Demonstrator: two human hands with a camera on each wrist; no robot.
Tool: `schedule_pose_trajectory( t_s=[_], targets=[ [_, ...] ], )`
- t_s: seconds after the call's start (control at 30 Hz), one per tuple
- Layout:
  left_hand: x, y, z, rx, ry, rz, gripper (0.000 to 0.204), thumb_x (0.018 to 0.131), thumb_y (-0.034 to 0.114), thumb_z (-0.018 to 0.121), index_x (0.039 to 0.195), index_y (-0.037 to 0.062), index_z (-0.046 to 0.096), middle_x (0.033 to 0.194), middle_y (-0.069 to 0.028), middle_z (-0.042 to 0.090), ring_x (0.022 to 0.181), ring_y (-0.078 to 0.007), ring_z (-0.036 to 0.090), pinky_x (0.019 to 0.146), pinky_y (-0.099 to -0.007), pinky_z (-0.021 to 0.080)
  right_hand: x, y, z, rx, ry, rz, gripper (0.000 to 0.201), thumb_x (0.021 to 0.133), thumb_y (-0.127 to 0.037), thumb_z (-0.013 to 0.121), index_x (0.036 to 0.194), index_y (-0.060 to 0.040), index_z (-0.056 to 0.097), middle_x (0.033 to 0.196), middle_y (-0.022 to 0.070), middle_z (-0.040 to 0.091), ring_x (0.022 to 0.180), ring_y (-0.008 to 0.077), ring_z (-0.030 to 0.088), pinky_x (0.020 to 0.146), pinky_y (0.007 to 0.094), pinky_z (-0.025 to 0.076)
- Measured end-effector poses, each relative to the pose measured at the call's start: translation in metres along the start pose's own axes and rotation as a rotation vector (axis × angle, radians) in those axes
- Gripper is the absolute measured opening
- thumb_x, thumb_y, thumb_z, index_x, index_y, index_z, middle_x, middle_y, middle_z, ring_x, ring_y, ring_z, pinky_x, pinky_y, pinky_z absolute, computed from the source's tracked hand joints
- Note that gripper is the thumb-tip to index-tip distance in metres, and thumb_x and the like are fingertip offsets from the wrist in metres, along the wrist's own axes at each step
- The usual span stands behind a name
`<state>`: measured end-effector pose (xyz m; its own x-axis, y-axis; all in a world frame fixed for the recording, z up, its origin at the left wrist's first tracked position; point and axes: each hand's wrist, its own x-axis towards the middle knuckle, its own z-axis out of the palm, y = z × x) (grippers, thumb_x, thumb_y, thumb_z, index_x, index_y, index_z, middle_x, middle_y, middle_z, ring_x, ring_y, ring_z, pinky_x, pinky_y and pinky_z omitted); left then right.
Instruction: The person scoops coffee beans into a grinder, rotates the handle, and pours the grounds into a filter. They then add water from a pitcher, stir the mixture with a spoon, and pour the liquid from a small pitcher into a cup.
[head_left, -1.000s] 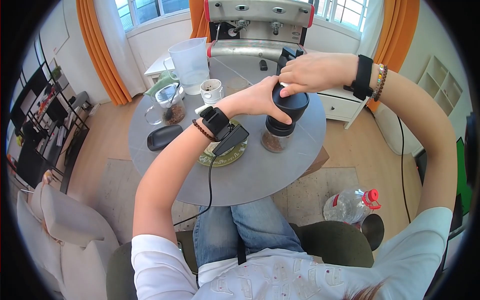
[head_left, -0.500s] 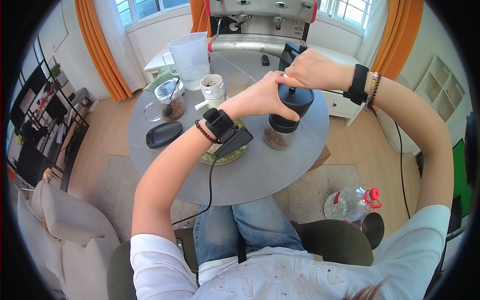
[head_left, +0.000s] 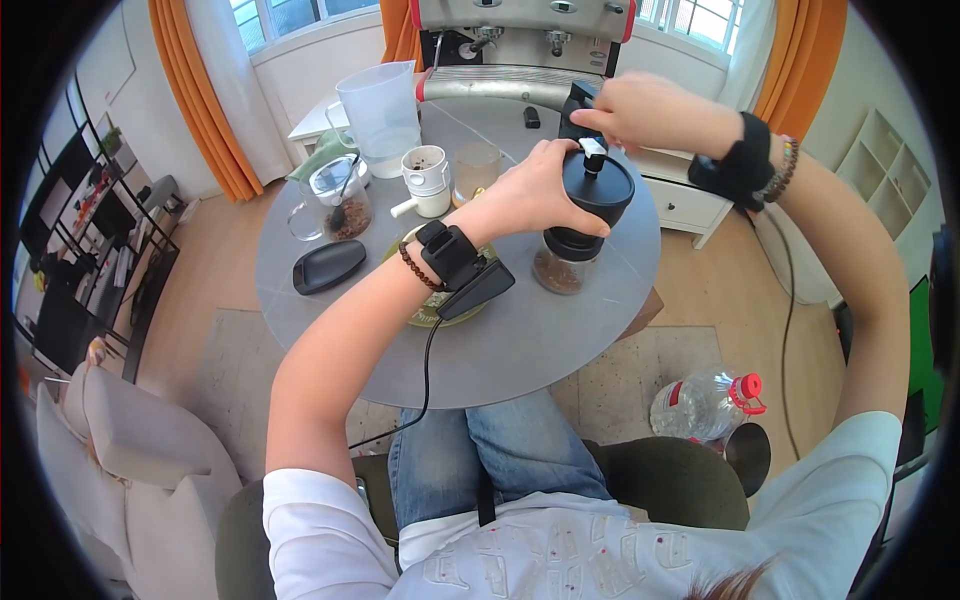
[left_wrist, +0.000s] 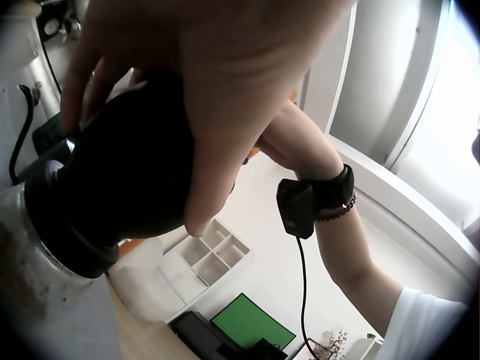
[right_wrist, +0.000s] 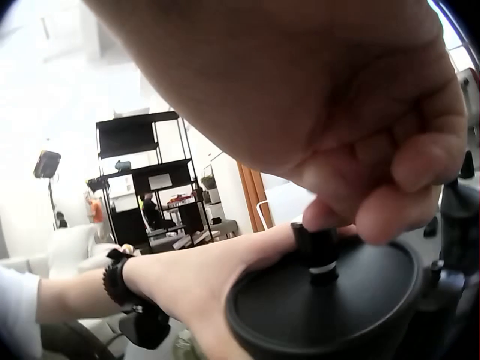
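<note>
A black manual coffee grinder [head_left: 603, 188] stands at the right of the round table, its clear jar [head_left: 564, 272] holding brown grounds. My left hand [head_left: 535, 195] grips its upper body, thumb toward me; in the left wrist view the thumb and fingers wrap the black body [left_wrist: 135, 165]. Above the lid, my right hand [head_left: 655, 112] curls its fingers at the crank, blurred by motion. The right wrist view shows those fingertips just over the central shaft [right_wrist: 321, 259] on the lid; the palm hides the crank's handle.
Left of the grinder are a white cup [head_left: 427, 175], a glass pot [head_left: 343, 205] with brown bits, a black tray [head_left: 330, 267] and a tall plastic pitcher [head_left: 379, 115]. Under my left wrist lies a green plate [head_left: 430, 318]. An espresso machine [head_left: 520, 60] stands behind.
My right hand has swung away from me and to the right around the grinder's top, uncovering the shaft. My left hand keeps its grip; the grinder has shifted slightly right.
</note>
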<state>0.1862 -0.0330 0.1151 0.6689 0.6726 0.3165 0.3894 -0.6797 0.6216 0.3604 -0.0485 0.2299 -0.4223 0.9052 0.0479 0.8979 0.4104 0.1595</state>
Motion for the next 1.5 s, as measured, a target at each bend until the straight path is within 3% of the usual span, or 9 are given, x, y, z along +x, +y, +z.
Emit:
schedule_pose_trajectory(
  t_s=[0.07, 0.17, 0.5, 0.6, 0.77, 0.9, 0.93, 1.07, 1.5],
  targets=[
    [0.0, -0.002, 0.001, -0.017, 0.0, 0.006, 0.112, 0.059, 0.049, 0.086, 0.139, -0.0097, 0.034, 0.138, -0.026, 0.042, 0.129, -0.0342, 0.045, 0.107, -0.038, 0.039, -0.01, 0.008, -0.01, -0.002, 0.125, -0.394, 0.025, 0.085, -0.02, 0.063, 0.103, -0.0033, 0.066, 0.099, 0.0086, 0.065, 0.09, 0.0289, 0.064, 0.081, 0.0402, 0.051],
    [0.002, -0.003, -0.001, -0.028, -0.038, 0.008, 0.113, 0.06, 0.049, 0.086, 0.141, -0.0088, 0.032, 0.138, -0.0261, 0.041, 0.131, -0.0342, 0.044, 0.108, -0.0379, 0.038, -0.018, 0.011, -0.012, -0.098, -0.011, -0.582, 0.03, 0.082, -0.015, 0.066, 0.111, -0.0051, 0.066, 0.106, 0.0094, 0.062, 0.102, 0.0273, 0.06, 0.086, 0.039, 0.049],
    [0.002, -0.001, -0.011, -0.043, -0.131, 0.009, 0.113, 0.062, 0.048, 0.085, 0.144, -0.0067, 0.03, 0.14, -0.026, 0.041, 0.132, -0.0337, 0.043, 0.108, -0.0368, 0.037, -0.008, 0.018, 0.005, -0.31, 0.114, -0.743, 0.037, 0.093, -0.036, 0.055, 0.095, 0.0001, 0.064, 0.09, 0.0063, 0.053, 0.096, 0.0223, 0.049, 0.081, 0.0351, 0.046],
    [0.005, -0.006, -0.008, -0.036, -0.118, 0.03, 0.113, 0.062, 0.048, 0.086, 0.144, -0.0067, 0.03, 0.138, -0.0258, 0.042, 0.131, -0.0338, 0.044, 0.108, -0.037, 0.037, -0.007, 0.017, 0.012, -0.375, 0.092, -0.667, 0.037, 0.099, -0.035, 0.049, 0.091, -0.0005, 0.062, 0.083, 0.0072, 0.053, 0.096, 0.0228, 0.051, 0.08, 0.0335, 0.046],
    [0.005, -0.006, 0.002, -0.009, -0.017, 0.015, 0.114, 0.057, 0.05, 0.086, 0.139, -0.0105, 0.034, 0.134, -0.0266, 0.044, 0.125, -0.0359, 0.049, 0.102, -0.0376, 0.044, -0.013, -0.003, 0.031, -0.154, -0.042, -0.054, 0.049, 0.102, -0.04, 0.042, 0.081, -0.0007, 0.062, 0.066, 0.007, 0.055, 0.066, 0.024, 0.058, 0.072, 0.0337, 0.047],
    [0.005, -0.009, 0.001, -0.012, 0.017, 0.014, 0.115, 0.057, 0.05, 0.085, 0.14, -0.0107, 0.033, 0.133, -0.0275, 0.043, 0.124, -0.0362, 0.049, 0.102, -0.0377, 0.044, -0.03, -0.016, 0.003, 0.539, -0.239, 0.204, 0.046, 0.1, -0.04, 0.046, 0.082, -0.002, 0.064, 0.061, 0.0043, 0.057, 0.048, 0.0193, 0.054, 0.066, 0.0332, 0.048],
    [0.005, -0.01, 0.0, -0.012, 0.012, 0.012, 0.115, 0.056, 0.05, 0.085, 0.14, -0.0107, 0.033, 0.133, -0.0275, 0.043, 0.124, -0.0362, 0.049, 0.102, -0.0377, 0.044, -0.033, -0.007, -0.002, 0.682, -0.252, 0.018, 0.029, 0.098, -0.03, 0.052, 0.091, -0.0051, 0.066, 0.071, 0.0031, 0.059, 0.064, 0.0141, 0.06, 0.07, 0.0292, 0.048],
    [0.009, -0.011, 0.0, -0.017, -0.01, 0.036, 0.116, 0.056, 0.05, 0.085, 0.14, -0.0106, 0.033, 0.132, -0.027, 0.044, 0.124, -0.0361, 0.049, 0.102, -0.0378, 0.044, -0.031, 0.01, -0.018, 0.146, 0.164, -0.512, 0.019, 0.09, -0.014, 0.063, 0.107, -0.0067, 0.066, 0.102, 0.0051, 0.06, 0.097, 0.0215, 0.058, 0.083, 0.0323, 0.048],
    [0.012, -0.011, -0.006, -0.043, -0.109, 0.034, 0.116, 0.056, 0.051, 0.086, 0.138, -0.0118, 0.033, 0.13, -0.0262, 0.045, 0.123, -0.0367, 0.048, 0.102, -0.0389, 0.043, -0.016, 0.001, 0.0, -0.453, 0.08, -0.675, 0.032, 0.09, -0.033, 0.061, 0.104, -0.0044, 0.065, 0.092, 0.006, 0.057, 0.092, 0.0227, 0.053, 0.083, 0.0355, 0.047]
  ],
)
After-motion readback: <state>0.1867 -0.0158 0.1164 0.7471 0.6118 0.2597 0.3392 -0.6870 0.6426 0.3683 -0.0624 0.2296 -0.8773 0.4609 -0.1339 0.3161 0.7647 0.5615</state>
